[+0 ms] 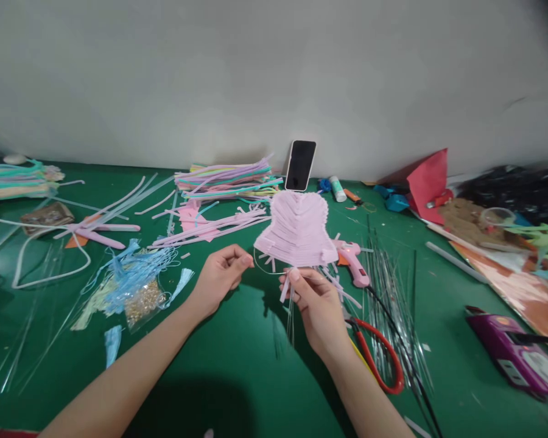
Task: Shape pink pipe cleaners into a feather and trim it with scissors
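The left hand (226,271) was closed in a fingertip pinch, apparently on one end of a thin wire (269,272), which bowed across to the right hand (317,307). That hand gripped a short pink chenille strip (284,289) between thumb and fingers, with fine wire ends (290,322) hanging below them. The pale pink chenille bodice shape (298,228) lay just beyond the right hand; whether its lower edge touched the fingers could not be told. It looked light, with a soft, fuzzy face that would probably flatten under a hard squeeze, and its ribbed rows seemed best taken broadly by the side edges. The wire looked slim and springy, likely to slip or kink, so a close pinch near its end suited it. The strip would likely bend easily and want a light hold. Right of the right hand lay a pink glue gun (357,271) and red-handled pliers (395,365).
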`<state>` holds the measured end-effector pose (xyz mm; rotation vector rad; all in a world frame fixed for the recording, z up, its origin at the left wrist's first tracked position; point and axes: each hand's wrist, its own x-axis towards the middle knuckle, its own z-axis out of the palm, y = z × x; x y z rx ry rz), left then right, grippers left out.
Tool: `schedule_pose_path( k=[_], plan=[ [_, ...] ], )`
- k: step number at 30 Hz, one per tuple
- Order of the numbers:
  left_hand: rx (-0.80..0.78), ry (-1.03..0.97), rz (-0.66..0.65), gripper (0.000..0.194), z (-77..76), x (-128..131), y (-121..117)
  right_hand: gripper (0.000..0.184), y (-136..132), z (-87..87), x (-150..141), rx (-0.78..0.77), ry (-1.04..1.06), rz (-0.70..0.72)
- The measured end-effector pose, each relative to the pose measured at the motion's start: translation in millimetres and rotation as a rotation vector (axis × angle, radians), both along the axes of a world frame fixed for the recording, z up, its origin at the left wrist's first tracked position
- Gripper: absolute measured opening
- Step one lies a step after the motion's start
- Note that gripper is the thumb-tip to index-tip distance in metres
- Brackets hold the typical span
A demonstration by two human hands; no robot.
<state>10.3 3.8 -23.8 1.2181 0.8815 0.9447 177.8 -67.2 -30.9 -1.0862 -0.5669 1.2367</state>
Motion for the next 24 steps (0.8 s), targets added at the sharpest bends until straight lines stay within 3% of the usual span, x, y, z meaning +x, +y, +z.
schedule_pose_path(
  k=[5, 12, 18, 24],
  plan=[
    [-0.046, -0.094, 0.093, 0.040, 8.4, 1, 2, 0.020, 0, 2.0, 7, 0.002, 0.009, -0.041],
    [-0.018, -0.176, 0.582, 0.041, 8.9, -14, 20, 0.018, 0, 2.4, 7, 0.015, 0.017, -0.038],
    [0.057, -0.127, 0.592, 0.038, 1.5, -10, 18, 0.020, 0, 2.4, 6, 0.022, -0.017, -0.040],
    [0.247, -0.261, 0.798, 0.018, 28.3, -26, 22, 0.021, 5, 4.1, 17, 0.048, 0.066, -0.315]
  ],
)
